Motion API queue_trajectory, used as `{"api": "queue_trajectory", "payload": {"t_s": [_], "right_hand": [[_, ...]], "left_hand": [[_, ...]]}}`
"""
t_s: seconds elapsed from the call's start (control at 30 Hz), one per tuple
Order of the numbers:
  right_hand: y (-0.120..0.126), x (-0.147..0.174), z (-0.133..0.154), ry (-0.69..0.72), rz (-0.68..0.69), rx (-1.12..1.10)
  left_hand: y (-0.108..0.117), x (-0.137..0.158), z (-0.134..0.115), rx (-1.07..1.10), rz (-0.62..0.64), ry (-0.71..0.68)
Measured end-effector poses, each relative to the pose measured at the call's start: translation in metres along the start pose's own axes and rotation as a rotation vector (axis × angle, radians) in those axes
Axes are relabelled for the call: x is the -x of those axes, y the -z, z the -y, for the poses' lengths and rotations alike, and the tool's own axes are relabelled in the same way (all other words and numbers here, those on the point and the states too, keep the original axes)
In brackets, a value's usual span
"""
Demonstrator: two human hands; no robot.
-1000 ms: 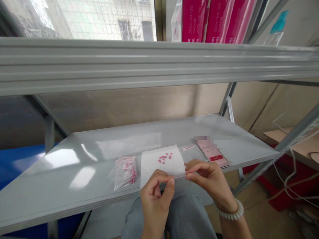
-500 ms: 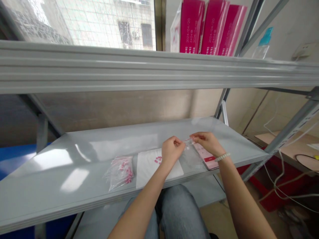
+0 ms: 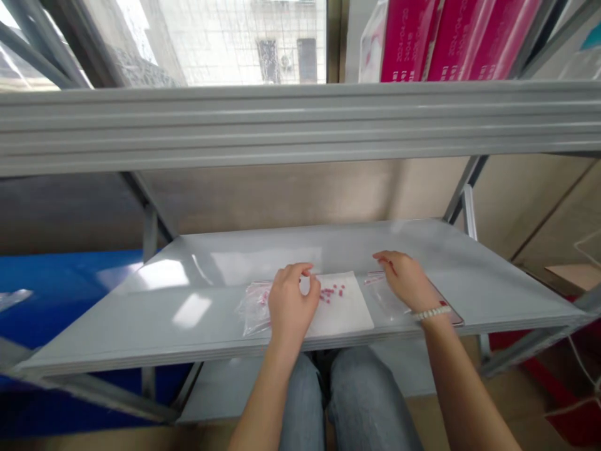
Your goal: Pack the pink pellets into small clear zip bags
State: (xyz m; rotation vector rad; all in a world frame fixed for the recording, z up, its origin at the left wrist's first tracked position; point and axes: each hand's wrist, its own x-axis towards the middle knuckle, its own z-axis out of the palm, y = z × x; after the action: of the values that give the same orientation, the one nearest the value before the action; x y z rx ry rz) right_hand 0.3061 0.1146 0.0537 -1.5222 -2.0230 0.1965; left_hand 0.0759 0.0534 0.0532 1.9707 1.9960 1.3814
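Note:
My left hand hovers over the left edge of a white paper sheet, fingers curled and apart, holding nothing. Several small pink pieces lie on the sheet just right of its fingertips. A clear bag of pink pieces lies beside the sheet, partly hidden by that hand. My right hand, with a white bead bracelet on the wrist, rests on a small clear zip bag and holds it at its top edge, flat on the grey shelf.
A pink-edged flat device shows under my right wrist. An upper shelf beam crosses the view above, with magenta boxes on it. Metal uprights stand at the back right. My jeans-clad knees are below the shelf edge.
Both hands held the small clear bag up between them. Now the bag is down on the shelf, my left hand has let go and moved left over the paper.

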Motion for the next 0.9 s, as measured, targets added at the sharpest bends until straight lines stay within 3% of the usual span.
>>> {"api": "queue_trajectory", "payload": {"t_s": [0.23, 0.33, 0.47, 0.6, 0.83, 0.9], "right_hand": [[-0.061, 0.037, 0.127, 0.424, 0.195, -0.133], [-0.075, 0.049, 0.157, 0.540, 0.242, -0.079], [-0.080, 0.058, 0.161, 0.532, 0.245, -0.059], [-0.086, 0.063, 0.154, 0.504, 0.204, -0.150], [-0.097, 0.061, 0.136, 0.301, -0.102, -0.706], [-0.095, 0.059, 0.130, 0.232, -0.150, -0.781]], "left_hand": [[0.053, 0.031, 0.072, -0.289, -0.275, 0.239], [0.060, 0.033, 0.091, -0.365, -0.267, 0.303], [0.059, 0.035, 0.096, -0.350, -0.192, 0.258], [0.060, 0.038, 0.086, -0.324, -0.252, 0.203], [0.058, 0.036, 0.073, -0.162, -0.478, 0.059], [0.060, 0.037, 0.066, -0.016, -0.466, 0.054]]}}
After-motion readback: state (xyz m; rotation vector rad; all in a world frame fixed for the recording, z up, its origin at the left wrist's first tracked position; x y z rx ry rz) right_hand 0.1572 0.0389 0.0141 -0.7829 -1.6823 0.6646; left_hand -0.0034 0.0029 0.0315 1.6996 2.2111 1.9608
